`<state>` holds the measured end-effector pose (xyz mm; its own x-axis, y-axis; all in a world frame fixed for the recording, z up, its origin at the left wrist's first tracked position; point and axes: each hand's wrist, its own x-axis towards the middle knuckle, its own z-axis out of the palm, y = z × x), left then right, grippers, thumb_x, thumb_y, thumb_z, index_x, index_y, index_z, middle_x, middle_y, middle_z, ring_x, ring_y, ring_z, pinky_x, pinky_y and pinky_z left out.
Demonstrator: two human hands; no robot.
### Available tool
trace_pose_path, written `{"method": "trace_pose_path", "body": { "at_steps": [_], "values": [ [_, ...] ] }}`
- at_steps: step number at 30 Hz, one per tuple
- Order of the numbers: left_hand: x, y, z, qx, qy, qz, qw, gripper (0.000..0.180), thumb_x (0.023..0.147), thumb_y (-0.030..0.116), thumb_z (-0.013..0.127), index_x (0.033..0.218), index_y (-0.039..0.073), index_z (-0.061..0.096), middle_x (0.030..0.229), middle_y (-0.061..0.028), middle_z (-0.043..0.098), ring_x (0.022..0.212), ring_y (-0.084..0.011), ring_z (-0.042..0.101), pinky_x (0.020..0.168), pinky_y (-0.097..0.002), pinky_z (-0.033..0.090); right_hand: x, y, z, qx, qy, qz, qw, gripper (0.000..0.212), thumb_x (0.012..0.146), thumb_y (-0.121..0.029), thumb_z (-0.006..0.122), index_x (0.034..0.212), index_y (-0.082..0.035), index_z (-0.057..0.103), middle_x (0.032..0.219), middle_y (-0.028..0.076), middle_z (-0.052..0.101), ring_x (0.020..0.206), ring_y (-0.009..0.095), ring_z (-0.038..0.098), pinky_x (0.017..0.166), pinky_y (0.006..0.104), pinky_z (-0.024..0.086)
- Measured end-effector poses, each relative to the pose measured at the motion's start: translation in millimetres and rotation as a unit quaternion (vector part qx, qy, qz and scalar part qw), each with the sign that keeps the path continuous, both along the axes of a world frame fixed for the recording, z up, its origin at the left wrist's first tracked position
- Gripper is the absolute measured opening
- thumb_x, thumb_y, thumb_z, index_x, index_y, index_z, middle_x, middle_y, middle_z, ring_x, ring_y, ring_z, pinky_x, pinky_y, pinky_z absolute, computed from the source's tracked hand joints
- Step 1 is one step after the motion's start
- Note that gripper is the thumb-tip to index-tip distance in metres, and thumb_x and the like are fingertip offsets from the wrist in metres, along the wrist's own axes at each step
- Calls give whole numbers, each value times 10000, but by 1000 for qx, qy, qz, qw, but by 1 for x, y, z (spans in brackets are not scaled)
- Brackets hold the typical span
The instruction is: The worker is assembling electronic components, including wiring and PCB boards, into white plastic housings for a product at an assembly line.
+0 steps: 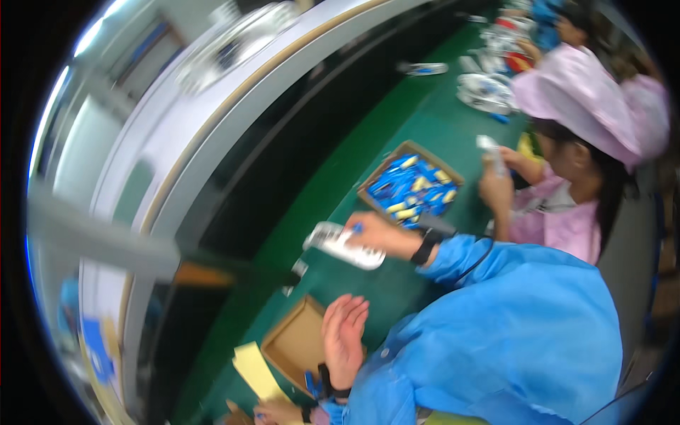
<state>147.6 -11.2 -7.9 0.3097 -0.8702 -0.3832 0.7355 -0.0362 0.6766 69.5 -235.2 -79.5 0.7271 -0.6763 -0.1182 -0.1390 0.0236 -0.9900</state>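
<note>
My right hand (pixel 379 237), with a black band at the wrist, is closed on a white elongated plastic casing (pixel 345 246) with dark markings. A small blue piece (pixel 357 228) shows at its fingertips; blur hides whether it is pinched or part of something else. My left hand (pixel 344 336) is held up with fingers stretched and slightly curved, and nothing shows in it. It is beside a nearly bare cardboard box (pixel 292 338). Beyond my right hand, a cardboard box (pixel 457 182) holds many small blue pieces (pixel 407 184) with yellow parts.
A co-worker in pink (pixel 567 205) sits at the right, handling a white part (pixel 490 152). Another person's hands (pixel 278 411) are at the lower edge near a yellow sheet (pixel 256 372). White parts (pixel 485 92) lie farther along the green table (pixel 432 120).
</note>
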Motion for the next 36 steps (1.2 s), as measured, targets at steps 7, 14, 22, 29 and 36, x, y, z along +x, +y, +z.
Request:
{"method": "trace_pose_path", "body": {
  "at_steps": [7, 14, 22, 29, 36],
  "values": [
    [13, 24, -16, 35, 23, 86, 995, 254, 912, 178, 522, 1093, 1, 540, 1013, -136, 622, 964, -243, 600, 863, -338, 476, 111, -43, -25, -192, 138, 28, 971, 358, 664, -158, 678, 985, -12, 617, 853, 215, 650, 815, 348, 647, 744, 387, 510],
    [26, 21, -25, 58, 49, 115, 990, 233, 912, 169, 514, 1069, 1, 547, 987, -129, 621, 951, -232, 600, 870, -333, 473, 180, -88, -52, -439, 229, -49, 867, 561, 817, -262, 629, 1270, 1, 428, 1001, 275, 604, 918, 395, 607, 820, 433, 491],
    [20, 4, -28, 58, 50, 66, 995, 216, 906, 163, 524, 1058, 11, 544, 975, -120, 623, 926, -217, 605, 856, -328, 479, 63, 1, -13, -190, 48, 162, 967, 167, 817, -161, 553, 832, -24, 646, 700, 113, 661, 615, 223, 654, 597, 358, 515],
    [1, 4, -7, 51, 28, 27, 998, 194, 901, 142, 535, 1049, 17, 542, 964, -117, 626, 924, -210, 607, 848, -320, 484, -31, 34, 8, -277, 120, 154, 941, 161, 850, -152, 554, 934, -34, 624, 705, 115, 647, 648, 237, 651, 609, 355, 511],
    [-21, 12, 7, 55, 2, 39, 998, 210, 920, 170, 522, 1058, 14, 551, 981, -113, 626, 933, -214, 607, 848, -318, 467, -37, -41, -9, -416, 135, -137, 889, 193, 810, -92, 552, 967, 7, 604, 911, 207, 629, 841, 379, 605, 722, 426, 492]
  ]
}}
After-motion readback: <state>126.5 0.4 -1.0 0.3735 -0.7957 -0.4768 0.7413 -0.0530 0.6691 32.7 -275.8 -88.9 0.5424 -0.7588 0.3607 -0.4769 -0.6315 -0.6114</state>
